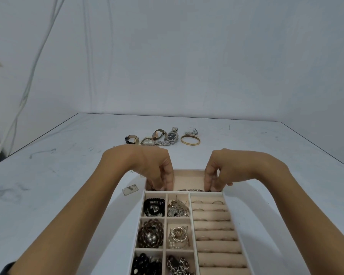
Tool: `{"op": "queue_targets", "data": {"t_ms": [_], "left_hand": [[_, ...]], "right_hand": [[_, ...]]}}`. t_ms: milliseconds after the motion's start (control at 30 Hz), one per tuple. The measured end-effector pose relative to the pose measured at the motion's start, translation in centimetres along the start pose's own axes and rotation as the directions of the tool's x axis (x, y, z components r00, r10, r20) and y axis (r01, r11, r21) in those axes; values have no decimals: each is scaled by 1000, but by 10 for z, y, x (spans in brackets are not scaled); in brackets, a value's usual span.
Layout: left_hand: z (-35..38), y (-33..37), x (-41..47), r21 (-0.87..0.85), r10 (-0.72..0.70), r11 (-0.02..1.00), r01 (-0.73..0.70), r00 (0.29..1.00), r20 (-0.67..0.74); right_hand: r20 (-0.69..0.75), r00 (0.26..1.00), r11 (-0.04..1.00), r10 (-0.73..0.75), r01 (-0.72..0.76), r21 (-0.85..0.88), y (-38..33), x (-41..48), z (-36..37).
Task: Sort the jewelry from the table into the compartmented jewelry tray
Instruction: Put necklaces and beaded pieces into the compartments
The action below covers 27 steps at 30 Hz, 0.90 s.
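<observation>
A beige compartmented jewelry tray [206,193] sits at the near centre of the table. Both hands reach down into its long far compartment. A silver metal band [191,190], probably a watch or bracelet, lies across that compartment, mostly hidden behind the divider. My left hand [157,171] has curled fingers at the band's left end. My right hand [216,173] pinches its right end. On the table beyond lie several watches [151,139], a silver watch with a dark dial [172,136], a gold bangle [190,140] and a small silver piece [191,132].
The tray's small left compartments hold black beads [154,207], a hair claw [177,209], brown beads [150,233], silver bangles [178,237] and a chain [179,264]. Ring rolls [213,225] with several rings fill its right side. A scrap of tape [130,189] lies left of the tray.
</observation>
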<state>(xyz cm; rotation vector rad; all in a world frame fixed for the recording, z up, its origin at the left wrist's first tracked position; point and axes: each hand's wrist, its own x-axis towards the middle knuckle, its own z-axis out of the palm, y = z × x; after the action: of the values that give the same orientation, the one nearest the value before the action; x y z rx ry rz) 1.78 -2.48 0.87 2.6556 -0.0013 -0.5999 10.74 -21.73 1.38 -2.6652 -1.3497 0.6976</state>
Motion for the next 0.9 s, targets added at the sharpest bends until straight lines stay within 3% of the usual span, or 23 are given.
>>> {"op": "queue_targets", "data": {"t_ms": [233, 633, 900], "left_hand": [[2, 6, 1, -3, 130, 991, -131, 988, -89], [9, 11, 4, -90, 132, 988, -127, 990, 42], [5, 2, 2, -74, 105, 992, -104, 994, 7]], "right_hand": [[-159, 980, 990, -118, 128, 53, -7, 3, 2], [-15, 991, 988, -131, 132, 81, -7, 6, 6], [-92, 991, 994, -92, 97, 49, -8, 4, 7]]}}
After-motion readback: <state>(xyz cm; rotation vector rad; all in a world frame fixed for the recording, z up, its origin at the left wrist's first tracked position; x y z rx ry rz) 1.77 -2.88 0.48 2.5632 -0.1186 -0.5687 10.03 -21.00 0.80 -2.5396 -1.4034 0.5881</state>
